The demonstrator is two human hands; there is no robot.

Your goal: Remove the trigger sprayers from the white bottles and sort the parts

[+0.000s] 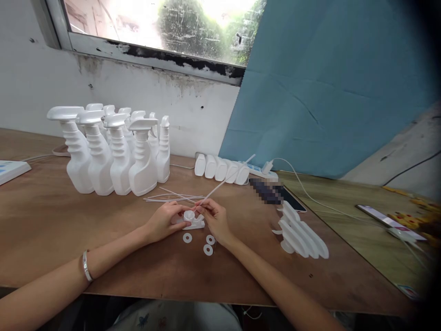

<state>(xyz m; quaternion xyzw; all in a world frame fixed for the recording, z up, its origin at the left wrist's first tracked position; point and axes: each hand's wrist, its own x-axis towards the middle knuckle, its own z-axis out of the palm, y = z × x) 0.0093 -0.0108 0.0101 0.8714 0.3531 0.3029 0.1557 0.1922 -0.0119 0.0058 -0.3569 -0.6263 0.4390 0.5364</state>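
My left hand (171, 219) grips a white spray trigger head (195, 225) that lies on its back on the brown table, its round collar facing up. Pinched in the fingers of my right hand (214, 220) is a thin white dip tube (227, 178), slanting up to the right. The tube's lower end is by the spray head; my fingers hide whether it sits inside. Just in front of my hands lie three flat white ring washers (208, 249). Several loose dip tubes (175, 199) are spread on the table behind my left hand.
Several assembled white spray bottles (143, 161) stand at the back left. White bottles (220, 169) lie in a row by a power strip (258, 172) near the wall. More spray heads (303, 234) are lined up at right, beside a dark phone (291, 199) near the table's edge.
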